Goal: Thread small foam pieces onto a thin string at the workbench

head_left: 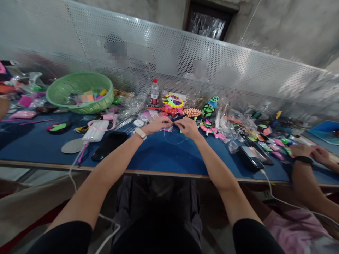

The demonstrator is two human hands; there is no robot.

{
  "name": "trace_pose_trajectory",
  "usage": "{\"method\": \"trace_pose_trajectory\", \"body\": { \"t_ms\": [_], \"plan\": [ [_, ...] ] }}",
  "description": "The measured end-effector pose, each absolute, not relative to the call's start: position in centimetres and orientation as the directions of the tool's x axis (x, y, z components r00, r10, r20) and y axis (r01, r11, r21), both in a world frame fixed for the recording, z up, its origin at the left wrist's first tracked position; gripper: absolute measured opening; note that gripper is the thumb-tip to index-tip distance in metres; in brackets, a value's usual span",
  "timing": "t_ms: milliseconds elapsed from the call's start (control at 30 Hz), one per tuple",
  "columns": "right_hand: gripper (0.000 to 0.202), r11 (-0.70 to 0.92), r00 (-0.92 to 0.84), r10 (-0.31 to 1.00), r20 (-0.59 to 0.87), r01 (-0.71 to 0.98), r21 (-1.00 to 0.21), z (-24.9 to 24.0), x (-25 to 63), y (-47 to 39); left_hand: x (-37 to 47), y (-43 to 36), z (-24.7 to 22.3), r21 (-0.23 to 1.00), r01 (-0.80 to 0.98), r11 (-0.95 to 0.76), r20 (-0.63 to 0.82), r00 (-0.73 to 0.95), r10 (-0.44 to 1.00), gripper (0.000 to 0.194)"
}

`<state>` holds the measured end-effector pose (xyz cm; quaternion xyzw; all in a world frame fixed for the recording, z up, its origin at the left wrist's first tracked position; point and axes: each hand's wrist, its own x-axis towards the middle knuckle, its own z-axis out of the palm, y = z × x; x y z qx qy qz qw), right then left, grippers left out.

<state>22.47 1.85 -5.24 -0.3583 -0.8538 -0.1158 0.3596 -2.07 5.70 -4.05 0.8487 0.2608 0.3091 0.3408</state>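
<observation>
My left hand (159, 125), with a white watch on its wrist, and my right hand (188, 127) are close together above the blue table, fingers closed in pinches. A small dark blue piece (180, 117) shows between and just beyond the fingertips; which hand grips it I cannot tell. A thin pale thread (175, 143) hangs in a loop below both hands. Just beyond are a red figure (171, 110), a yellow and purple figure (173, 100), an orange spiky figure (192, 112) and a green and black figure (208, 110). A pink and green figure (208, 127) lies right of my right hand.
A green basket (102, 106) with colourful packets stands left, near a white power bank (96, 131) and black phone (109, 145). A bottle (155, 93) stands by the perforated metal screen (172, 53). Another phone (250, 157) lies right, near a co-worker's hands (302, 151).
</observation>
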Motion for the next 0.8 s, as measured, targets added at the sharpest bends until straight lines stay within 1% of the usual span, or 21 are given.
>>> {"method": "trace_pose_trajectory", "body": {
  "t_ms": [33, 67, 100, 167, 233, 300, 333, 400, 467, 600, 733, 800],
  "plan": [
    [0.031, 0.707, -0.468, 0.544, 0.696, 0.703, -0.079, -5.3, 22.4, 1.8, -2.0, 5.6, -4.0, 0.744, 0.230, -0.627, 0.342, 0.675, 0.654, 0.021],
    [0.031, 0.690, -0.444, 0.565, 0.695, 0.716, -0.104, -5.3, 22.3, 1.7, -1.9, 5.4, -4.0, 0.719, 0.244, -0.651, 0.364, 0.666, 0.652, 0.019],
    [0.030, 0.668, -0.413, 0.590, 0.694, 0.733, -0.132, -5.4, 22.2, 1.6, -1.8, 5.1, -4.0, 0.665, 0.275, -0.694, 0.407, 0.646, 0.646, 0.017],
    [0.027, 0.616, -0.353, 0.640, 0.682, 0.767, -0.181, -5.5, 21.9, 1.5, -1.6, 4.5, -3.9, 0.486, 0.384, -0.785, 0.526, 0.588, 0.614, 0.012],
    [0.024, 0.571, -0.319, 0.682, 0.658, 0.794, -0.206, -5.5, 21.6, 1.3, -1.4, 3.8, -3.9, 0.264, 0.511, -0.818, 0.609, 0.569, 0.552, 0.009],
    [0.022, 0.543, -0.305, 0.706, 0.639, 0.813, -0.211, -5.5, 21.4, 1.2, -1.1, 3.2, -3.9, 0.073, 0.595, -0.800, 0.629, 0.595, 0.500, 0.010],
    [0.021, 0.533, -0.296, 0.712, 0.637, 0.818, -0.215, -5.5, 21.3, 1.2, -1.0, 2.9, -3.9, 0.002, 0.618, -0.786, 0.627, 0.612, 0.482, 0.012],
    [0.020, 0.523, -0.272, 0.713, 0.646, 0.821, -0.232, -5.5, 21.1, 1.3, -0.8, 2.7, -3.9, -0.094, 0.641, -0.762, 0.625, 0.634, 0.456, 0.019],
    [0.021, 0.526, -0.253, 0.705, 0.663, 0.813, -0.250, -5.5, 21.0, 1.3, -0.7, 2.6, -3.9, -0.128, 0.650, -0.749, 0.633, 0.634, 0.443, 0.022],
    [0.023, 0.537, -0.248, 0.697, 0.673, 0.803, -0.260, -5.7, 20.7, 1.4, -0.6, 2.6, -4.0, -0.097, 0.659, -0.746, 0.653, 0.608, 0.452, 0.019],
    [0.023, 0.543, -0.270, 0.683, 0.679, 0.809, -0.224, -5.7, 20.7, 1.3, -0.4, 2.4, -4.1, -0.140, 0.675, -0.725, 0.641, 0.620, 0.453, 0.022],
    [0.022, 0.537, -0.282, 0.680, 0.677, 0.820, -0.197, -5.6, 20.9, 1.4, -0.3, 2.3, -4.0, -0.139, 0.674, -0.726, 0.635, 0.623, 0.457, 0.021]
  ]
}}
